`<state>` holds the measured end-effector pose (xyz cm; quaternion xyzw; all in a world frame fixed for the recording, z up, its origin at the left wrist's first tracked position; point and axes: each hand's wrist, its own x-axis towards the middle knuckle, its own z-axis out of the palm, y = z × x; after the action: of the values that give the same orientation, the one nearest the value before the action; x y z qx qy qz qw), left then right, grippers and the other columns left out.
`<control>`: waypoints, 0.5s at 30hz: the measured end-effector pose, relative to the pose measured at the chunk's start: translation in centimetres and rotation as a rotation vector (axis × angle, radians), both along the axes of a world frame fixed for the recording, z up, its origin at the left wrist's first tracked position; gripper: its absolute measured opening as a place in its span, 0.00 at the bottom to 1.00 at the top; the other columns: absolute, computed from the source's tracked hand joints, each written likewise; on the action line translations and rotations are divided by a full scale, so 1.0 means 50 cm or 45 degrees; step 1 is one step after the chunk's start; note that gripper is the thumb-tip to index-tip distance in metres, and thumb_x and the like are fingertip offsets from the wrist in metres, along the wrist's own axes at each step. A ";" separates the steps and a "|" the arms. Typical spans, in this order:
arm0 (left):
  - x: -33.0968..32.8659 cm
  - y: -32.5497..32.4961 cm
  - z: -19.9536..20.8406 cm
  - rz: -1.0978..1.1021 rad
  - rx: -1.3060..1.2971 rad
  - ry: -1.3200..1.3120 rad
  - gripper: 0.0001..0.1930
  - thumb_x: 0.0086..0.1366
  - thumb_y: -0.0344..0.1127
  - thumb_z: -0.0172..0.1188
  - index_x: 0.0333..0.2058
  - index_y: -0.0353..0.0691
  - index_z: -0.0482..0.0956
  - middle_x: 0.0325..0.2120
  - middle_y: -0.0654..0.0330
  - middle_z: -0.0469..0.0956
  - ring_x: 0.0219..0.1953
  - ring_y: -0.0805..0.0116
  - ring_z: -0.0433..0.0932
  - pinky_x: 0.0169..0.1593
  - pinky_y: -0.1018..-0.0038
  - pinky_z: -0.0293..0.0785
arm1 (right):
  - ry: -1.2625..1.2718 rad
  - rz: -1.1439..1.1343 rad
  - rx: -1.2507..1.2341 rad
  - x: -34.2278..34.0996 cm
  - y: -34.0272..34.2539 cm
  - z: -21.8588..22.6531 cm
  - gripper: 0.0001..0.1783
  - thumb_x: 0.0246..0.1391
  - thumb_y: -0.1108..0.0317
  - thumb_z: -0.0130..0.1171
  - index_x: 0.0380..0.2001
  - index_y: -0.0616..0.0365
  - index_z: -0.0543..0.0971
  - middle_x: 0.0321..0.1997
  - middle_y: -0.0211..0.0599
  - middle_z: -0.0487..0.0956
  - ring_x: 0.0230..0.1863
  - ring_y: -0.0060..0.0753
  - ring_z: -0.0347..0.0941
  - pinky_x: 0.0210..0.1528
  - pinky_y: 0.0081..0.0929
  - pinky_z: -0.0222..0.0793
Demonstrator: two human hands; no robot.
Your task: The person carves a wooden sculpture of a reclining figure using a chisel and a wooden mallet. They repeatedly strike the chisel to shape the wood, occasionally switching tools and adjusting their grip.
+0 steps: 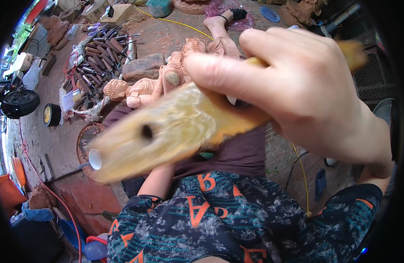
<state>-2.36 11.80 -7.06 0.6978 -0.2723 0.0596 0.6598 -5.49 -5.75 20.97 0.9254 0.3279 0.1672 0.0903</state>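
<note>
My right hand (294,83) is raised close to the view, its fingers wrapped round a long yellowish wooden mallet (167,127). The mallet slants across the middle, blurred by motion, with a dark hole or knot toward its broad lower-left end. My left forearm (157,179) runs up behind the mallet, which hides the left hand. Beyond the mallet lies a carved reddish wooden figure (145,90), its rounded head to the left, next to a rough wooden block (143,65). A round white thing (95,159) shows by the mallet's end; its kind is unclear.
Many wood-handled carving tools (97,61) lie heaped at the left, with a brush (72,97) beside them. A roll of tape (52,115) stands nearby. A red hose (57,197) and a yellow cord (302,171) cross the floor. A blue sandal (320,183) lies right.
</note>
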 end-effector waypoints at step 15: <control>0.023 -0.028 0.038 0.016 0.098 -0.105 0.17 0.58 0.24 0.63 0.46 0.33 0.70 0.41 0.56 0.76 0.44 0.66 0.75 0.49 0.71 0.71 | -0.105 0.086 0.408 0.002 -0.038 0.003 0.23 0.40 0.67 0.61 0.45 0.47 0.77 0.27 0.38 0.77 0.29 0.41 0.76 0.31 0.34 0.71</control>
<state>-1.21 10.39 -5.18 0.7214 -0.2969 0.0819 0.6203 -5.37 -7.66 21.13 0.9088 0.3240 0.2580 -0.0507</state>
